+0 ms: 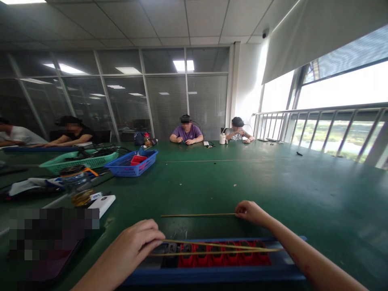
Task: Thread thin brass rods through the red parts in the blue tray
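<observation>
My left hand (141, 238) is closed in a pinch on the left end of a thin yellowish stick (206, 243). This stick reaches to the right above a blue tray (212, 279). A second similar stick (218, 252) crosses the tray nearer to me, and the two come together at their right ends. Inside the tray stands a row of several red cups (209, 262) with dark contents. Beyond the tray, my right hand (250, 212) has its fingers closed on the right end of a third thin stick (197, 215), which lies along the green tabletop.
At the left are a dark blurred-out device (57, 246), a white phone-like object (104, 205) and a glass jar (79, 188). Farther back stand a green basket (79, 161) with cables and a blue basket (130, 165). Several people sit around the table (197, 182).
</observation>
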`<state>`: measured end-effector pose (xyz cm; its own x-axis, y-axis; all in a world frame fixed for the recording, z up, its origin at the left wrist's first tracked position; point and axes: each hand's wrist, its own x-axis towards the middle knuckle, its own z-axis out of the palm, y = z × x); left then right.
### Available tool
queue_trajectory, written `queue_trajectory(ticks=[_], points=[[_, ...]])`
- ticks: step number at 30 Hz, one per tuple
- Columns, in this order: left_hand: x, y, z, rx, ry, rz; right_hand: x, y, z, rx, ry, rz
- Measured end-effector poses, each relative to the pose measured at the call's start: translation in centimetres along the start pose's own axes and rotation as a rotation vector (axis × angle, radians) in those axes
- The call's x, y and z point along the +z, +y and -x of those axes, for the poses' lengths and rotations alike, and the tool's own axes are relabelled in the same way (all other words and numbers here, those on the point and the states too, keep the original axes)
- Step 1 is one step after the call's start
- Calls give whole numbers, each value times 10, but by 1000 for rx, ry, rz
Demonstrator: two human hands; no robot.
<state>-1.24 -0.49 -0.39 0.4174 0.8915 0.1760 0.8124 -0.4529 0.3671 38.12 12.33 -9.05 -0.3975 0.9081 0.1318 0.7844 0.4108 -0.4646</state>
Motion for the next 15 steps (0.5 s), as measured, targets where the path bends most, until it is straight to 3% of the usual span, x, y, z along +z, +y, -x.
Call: queue_trajectory(ticks=[4, 8, 12, 15], points=[[-15, -14, -4, -2, 150, -100, -6, 4, 4, 29, -24, -90], [-21, -28, -20, -30, 104, -120, -20, 2, 11, 60, 19, -104], [-4, -33, -42, -38, 4, -93, -41, -16, 28, 44, 192, -163], [16, -37, -55, -32, -45, -92, -54, -38, 50, 16, 233, -172]])
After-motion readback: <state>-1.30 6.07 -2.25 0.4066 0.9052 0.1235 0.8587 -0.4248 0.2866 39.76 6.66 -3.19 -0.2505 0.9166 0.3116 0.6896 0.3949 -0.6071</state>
